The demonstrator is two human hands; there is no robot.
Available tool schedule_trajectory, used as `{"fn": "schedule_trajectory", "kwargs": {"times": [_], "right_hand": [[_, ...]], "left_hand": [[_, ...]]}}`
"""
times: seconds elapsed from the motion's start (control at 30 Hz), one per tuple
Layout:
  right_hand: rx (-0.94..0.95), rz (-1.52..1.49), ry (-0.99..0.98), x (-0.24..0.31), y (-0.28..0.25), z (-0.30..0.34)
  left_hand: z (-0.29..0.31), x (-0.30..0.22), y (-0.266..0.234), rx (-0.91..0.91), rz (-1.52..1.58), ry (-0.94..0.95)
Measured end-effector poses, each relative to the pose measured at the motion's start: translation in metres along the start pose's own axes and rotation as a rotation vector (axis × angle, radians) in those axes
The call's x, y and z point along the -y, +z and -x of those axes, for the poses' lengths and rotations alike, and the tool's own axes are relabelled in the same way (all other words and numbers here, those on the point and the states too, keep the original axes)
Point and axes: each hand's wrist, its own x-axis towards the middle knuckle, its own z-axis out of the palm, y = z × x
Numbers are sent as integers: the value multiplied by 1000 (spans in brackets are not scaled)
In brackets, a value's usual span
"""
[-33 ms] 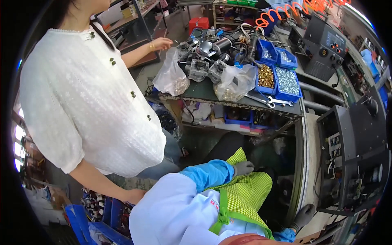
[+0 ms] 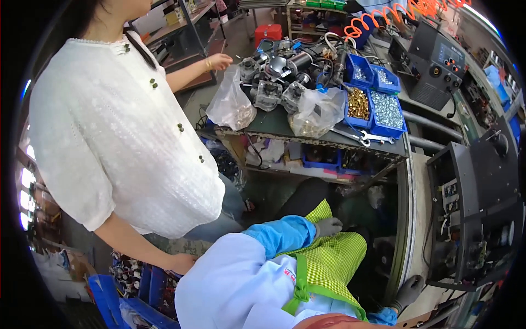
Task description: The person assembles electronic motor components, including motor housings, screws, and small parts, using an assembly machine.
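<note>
My left hand (image 2: 329, 226), in a grey glove, rests on the lap over a green checked apron (image 2: 334, 249). Its fingers lie loosely bent on the cloth, and no object shows in them. At the lower right, my right hand (image 2: 409, 291), gloved in grey too, lies by the bench edge (image 2: 417, 219). The fingers there look relaxed, with nothing visible in them. Nearest to that hand is an opened black machine housing (image 2: 474, 214) with parts exposed inside. Blue sleeves (image 2: 287, 236) cover my forearms.
A person in a white blouse (image 2: 131, 142) stands close at left, one arm toward the workbench (image 2: 263, 122). On it are motor parts (image 2: 279, 67), plastic bags (image 2: 315, 112), wrenches (image 2: 366, 138) and blue bins of brass (image 2: 358, 104) and silver fasteners (image 2: 387, 108). A black control unit (image 2: 435, 68) stands right.
</note>
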Motion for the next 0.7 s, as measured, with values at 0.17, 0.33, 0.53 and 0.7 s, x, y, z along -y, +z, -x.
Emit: {"fn": "schedule_trajectory", "kwargs": {"times": [0.17, 0.33, 0.53, 0.7], "right_hand": [[8, 11, 12, 0, 1, 0], [-43, -52, -31, -10, 7, -2], [-10, -12, -46, -9, 5, -2], [6, -25, -7, -4, 3, -1]], "left_hand": [[-6, 10, 3, -16, -48, -31], [-9, 7, 3, -3, -60, -40], [-5, 2, 3, 7, -108, -80], [-4, 0, 4, 9, -132, -75]]}}
